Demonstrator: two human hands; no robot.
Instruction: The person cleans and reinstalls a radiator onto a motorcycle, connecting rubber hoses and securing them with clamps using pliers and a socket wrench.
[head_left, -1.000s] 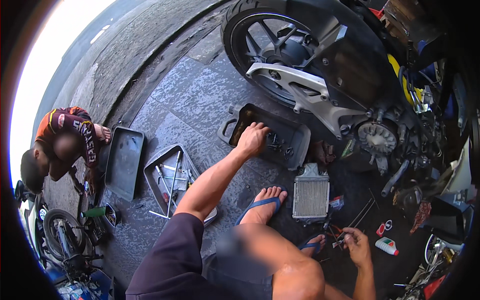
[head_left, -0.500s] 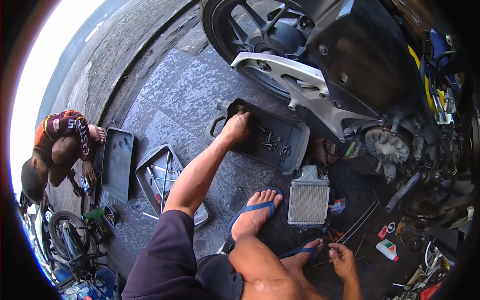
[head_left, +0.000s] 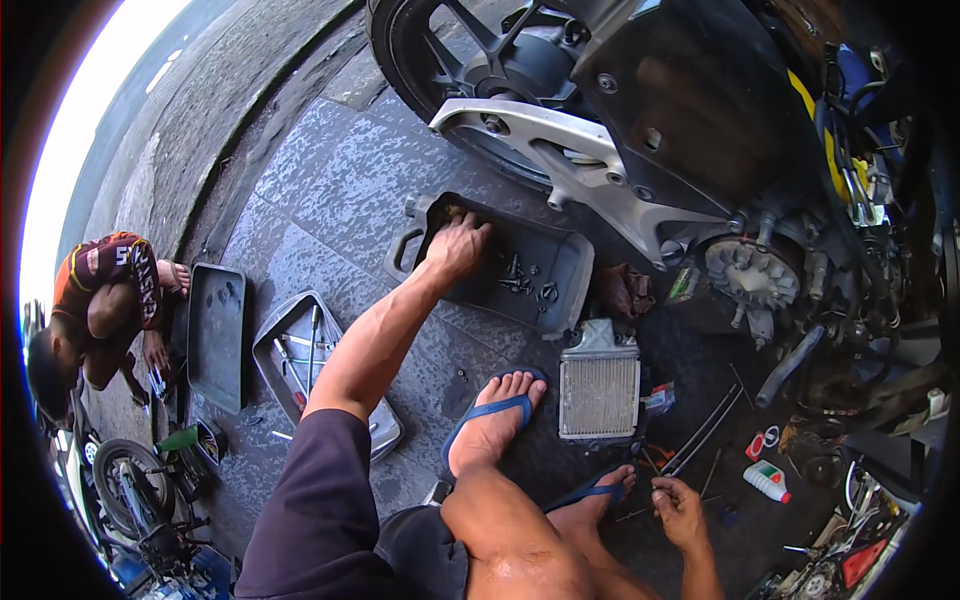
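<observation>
My left hand reaches into a black plastic jerrycan cut open as a tray. Its fingers are bent downward and a little apart, near the handle end; their tips are in shadow. Several loose bolts lie in the tray to the right of this hand. Low on the right, my right hand has its thumb and fingers closed together. Something thin seems to stick out from them, too small to name. Two long dark thin rods lie on the ground just beyond.
A radiator lies ahead of my sandalled feet. A tray of tools and a black tray are to the left, near a crouching person. A motorcycle stands ahead; a white bottle lies at right.
The whole view has shifted, so things sit slightly further left and up. My left hand stays in the cut jerrycan, its fingers now more spread. My right hand has hardly moved.
</observation>
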